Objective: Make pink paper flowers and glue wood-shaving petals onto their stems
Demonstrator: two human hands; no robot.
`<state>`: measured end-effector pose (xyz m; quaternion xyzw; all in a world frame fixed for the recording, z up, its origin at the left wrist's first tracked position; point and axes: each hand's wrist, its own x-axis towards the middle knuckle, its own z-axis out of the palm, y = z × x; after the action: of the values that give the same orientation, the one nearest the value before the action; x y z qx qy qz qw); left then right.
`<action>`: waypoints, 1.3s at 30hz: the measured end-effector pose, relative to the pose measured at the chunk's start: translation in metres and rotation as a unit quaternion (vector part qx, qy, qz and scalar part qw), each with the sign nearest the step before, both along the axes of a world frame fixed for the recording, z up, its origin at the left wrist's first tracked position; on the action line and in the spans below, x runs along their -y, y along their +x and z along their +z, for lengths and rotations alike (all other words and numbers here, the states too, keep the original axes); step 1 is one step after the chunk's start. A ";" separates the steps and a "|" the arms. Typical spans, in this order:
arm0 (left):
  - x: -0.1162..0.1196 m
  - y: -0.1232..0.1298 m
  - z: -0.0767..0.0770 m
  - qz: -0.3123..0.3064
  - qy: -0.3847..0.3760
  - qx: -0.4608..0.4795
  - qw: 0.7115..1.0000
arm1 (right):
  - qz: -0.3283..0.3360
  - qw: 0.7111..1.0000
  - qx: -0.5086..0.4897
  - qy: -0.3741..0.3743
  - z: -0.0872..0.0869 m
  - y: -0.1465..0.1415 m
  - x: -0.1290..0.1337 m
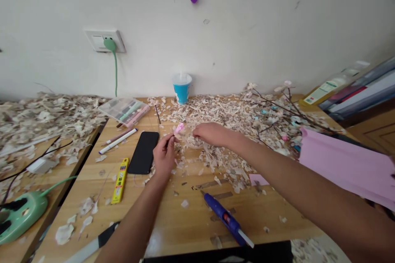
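Observation:
My left hand (164, 152) is closed in a pinch around a thin dark twig. At the tip of the twig sits a small pink paper flower (179, 128). My right hand (209, 133) is just to the right of it, over the heap of pale dried petals (212, 111), with its fingers bent down and pressed together. Whatever those fingertips hold, if anything, is hidden. A black phone (143, 153) lies beside my left hand. Closer to me, a blue glue gun (225, 218) rests on the wooden table with a white glue stick poking out.
A blue cup (182, 88) stands by the wall. On the left are a clear pen case (125, 111), a marker (118, 141), a yellow box (120, 181) and a green power strip (23, 215). Branches (293, 111), pink paper (342, 162) and a bottle (333, 84) are on the right.

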<state>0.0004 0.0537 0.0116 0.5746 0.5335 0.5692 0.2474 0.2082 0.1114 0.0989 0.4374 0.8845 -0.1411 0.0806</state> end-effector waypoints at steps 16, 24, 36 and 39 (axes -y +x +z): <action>-0.002 0.000 -0.016 -0.017 -0.014 0.013 1.000 | 0.030 0.990 0.139 -0.013 -0.005 -0.025 -0.005; -0.001 0.003 -0.015 -0.026 -0.019 0.020 0.999 | 0.025 0.990 0.135 -0.014 -0.013 -0.021 -0.007; -0.003 0.002 -0.016 -0.015 -0.018 0.042 0.999 | 0.024 0.989 0.138 -0.035 -0.007 -0.028 -0.007; -0.003 0.001 -0.016 -0.016 -0.017 0.041 0.999 | 0.018 0.993 0.114 -0.041 -0.008 -0.027 -0.007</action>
<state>0.0016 0.0570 -0.0044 0.5552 0.5230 0.5790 0.2881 0.1816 0.1184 0.0908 0.4311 0.8707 -0.1254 0.2010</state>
